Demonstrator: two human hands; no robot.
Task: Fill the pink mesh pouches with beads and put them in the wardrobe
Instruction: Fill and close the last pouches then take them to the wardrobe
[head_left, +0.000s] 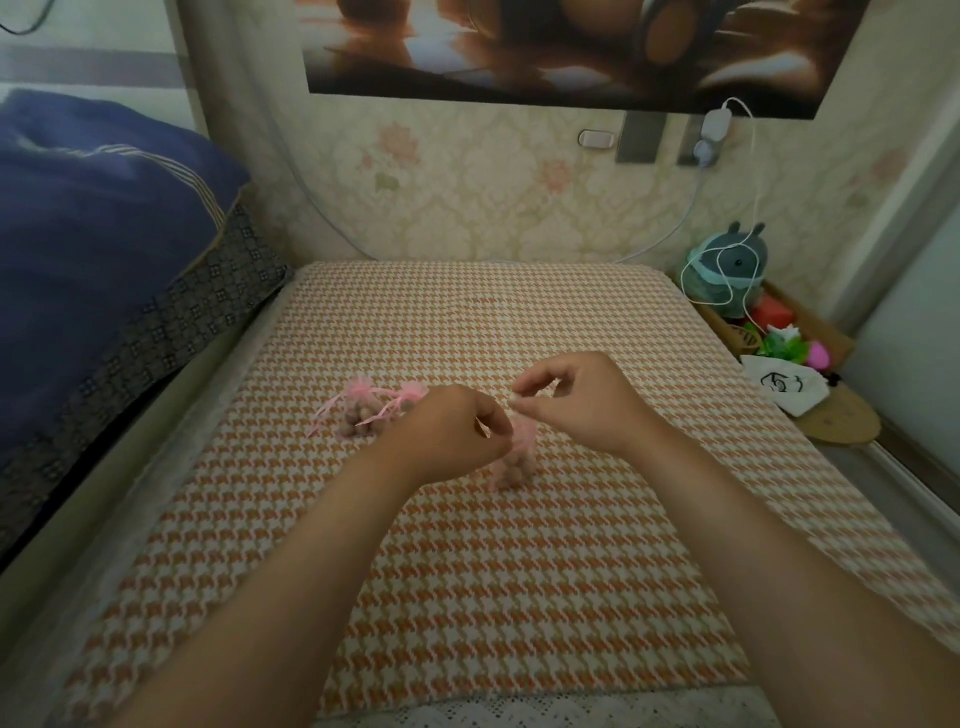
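Mid-frame, left grip (452, 431) and right grip (576, 400) each pinch a thin string (521, 415) of the soft, light, bead-filled pouch (511, 462).

The pink mesh pouches (363, 415) are sheer netted cloth tied with thin satiny ribbons (332, 410), and the beads (358, 428) inside look matt. The houndstooth tabletop cloth (467, 571) is woven, matt and slightly coarse, with lace trim (571, 714) at its near edge. The poster (519, 41) is glossy. The blue quilt (93, 234) is soft matt fabric.
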